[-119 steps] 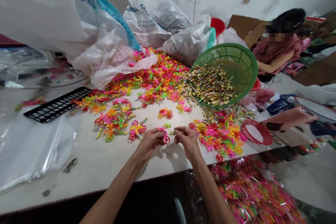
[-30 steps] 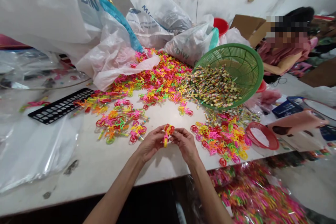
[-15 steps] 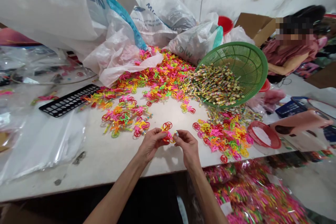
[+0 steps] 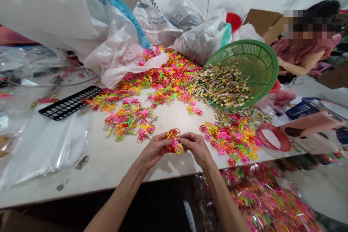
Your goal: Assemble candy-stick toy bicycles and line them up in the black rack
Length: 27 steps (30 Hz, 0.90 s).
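My left hand (image 4: pixel 155 149) and my right hand (image 4: pixel 196 147) meet over the white table (image 4: pixel 108 166), both pinched on a small plastic toy bicycle (image 4: pixel 174 141) with red and yellow wheels. Just to the right lies a pile of finished bicycles (image 4: pixel 231 140). A smaller heap of bicycles (image 4: pixel 127 120) sits to the left. Farther back spreads a wide heap of loose coloured parts (image 4: pixel 165 78).
A tipped green basket (image 4: pixel 251 63) spills small candy tubes (image 4: pixel 225 87). A red bowl (image 4: pixel 270 138) sits at the right edge, a black grid tray (image 4: pixel 69 103) at the left. Plastic bags (image 4: pixel 114 36) crowd the back. Another person (image 4: pixel 301 50) sits far right. A bag of bicycles (image 4: pixel 261 203) lies below the table.
The toy has been turned in my fingers; a yellow wheel now shows at its lower end. Both hands stay close together at the same spot.
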Each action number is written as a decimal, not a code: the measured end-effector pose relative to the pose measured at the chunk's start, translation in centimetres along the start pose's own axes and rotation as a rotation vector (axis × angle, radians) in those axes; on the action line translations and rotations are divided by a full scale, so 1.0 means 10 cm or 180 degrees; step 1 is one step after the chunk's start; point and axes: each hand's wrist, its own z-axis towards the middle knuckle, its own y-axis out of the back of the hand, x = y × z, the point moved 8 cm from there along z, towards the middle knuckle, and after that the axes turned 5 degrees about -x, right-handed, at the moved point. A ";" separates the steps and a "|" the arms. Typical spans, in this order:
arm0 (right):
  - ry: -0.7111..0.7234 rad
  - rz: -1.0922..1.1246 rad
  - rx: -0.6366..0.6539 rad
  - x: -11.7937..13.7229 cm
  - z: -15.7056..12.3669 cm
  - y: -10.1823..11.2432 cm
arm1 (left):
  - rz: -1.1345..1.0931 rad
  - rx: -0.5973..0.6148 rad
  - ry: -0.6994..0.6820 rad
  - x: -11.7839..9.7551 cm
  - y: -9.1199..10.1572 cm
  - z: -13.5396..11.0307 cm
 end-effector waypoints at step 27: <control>0.0072 0.0661 -0.0279 -0.21 -0.18 0.04 | 0.0420 -0.0520 0.0301 0.13 0.16 -0.08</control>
